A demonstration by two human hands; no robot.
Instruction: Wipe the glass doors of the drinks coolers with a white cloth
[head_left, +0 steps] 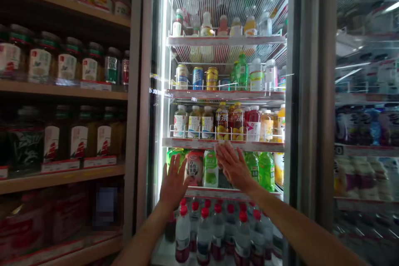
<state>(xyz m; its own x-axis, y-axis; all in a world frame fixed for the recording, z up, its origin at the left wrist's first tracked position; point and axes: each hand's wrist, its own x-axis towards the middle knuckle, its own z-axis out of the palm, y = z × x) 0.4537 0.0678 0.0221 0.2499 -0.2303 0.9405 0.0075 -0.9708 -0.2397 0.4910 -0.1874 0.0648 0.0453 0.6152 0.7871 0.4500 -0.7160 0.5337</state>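
In front of me stands a lit drinks fridge, and its glass door (193, 99) carries faint reflections. My left hand (173, 183) is held up to the glass at the lower left, empty, with its fingers spread. To the right of it, my right hand (232, 166) presses a pale, crumpled cloth (227, 149) towards the glass at the height of a shelf edge. Whether the cloth is paper or fabric is too blurred to tell. Behind the hands are a red tea carton (194, 168), a green-and-white carton (210, 169) and green bottles (266, 170).
Wooden shelves (62, 87) with several jars and bottles line the left side. Red-capped bottles (204, 232) fill the fridge bottom. Higher wire shelves hold cans (212, 78) and tea bottles (222, 121). At right, past a metal frame (318, 112), is another glass-fronted fridge (368, 133).
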